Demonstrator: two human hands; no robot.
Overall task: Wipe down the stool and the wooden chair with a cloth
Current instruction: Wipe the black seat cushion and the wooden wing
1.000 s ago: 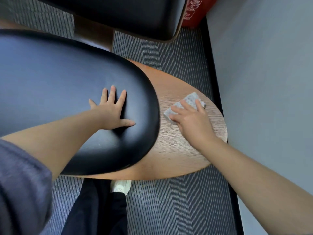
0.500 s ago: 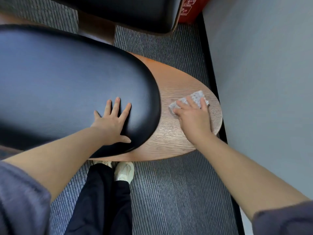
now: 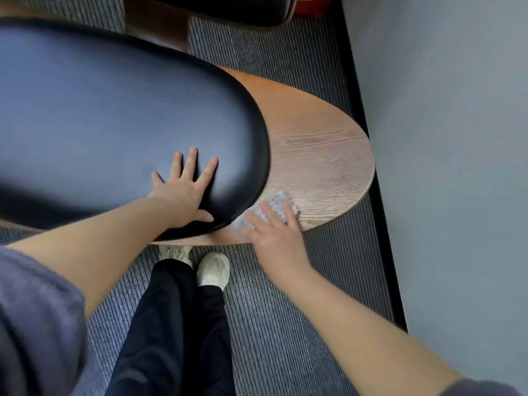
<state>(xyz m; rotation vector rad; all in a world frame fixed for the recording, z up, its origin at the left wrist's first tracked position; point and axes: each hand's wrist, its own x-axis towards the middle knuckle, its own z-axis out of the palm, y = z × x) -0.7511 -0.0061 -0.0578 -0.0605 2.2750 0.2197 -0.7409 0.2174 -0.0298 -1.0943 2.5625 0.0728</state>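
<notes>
Cloth (image 3: 275, 205) job, left to right: left hand (image 3: 185, 192) lies flat on black cushion (image 3: 114, 115), fingers spread, bracing. Right hand (image 3: 274, 238) presses cloth onto near edge of wood seat (image 3: 323, 147), fingers straight and slightly apart, no pinch. Risk: cloth sits right at the rim, only pressed down; a stroke toward the body likely drags it off onto carpet (image 3: 285, 324). Far side by wall (image 3: 457, 138) could get skipped.
</notes>
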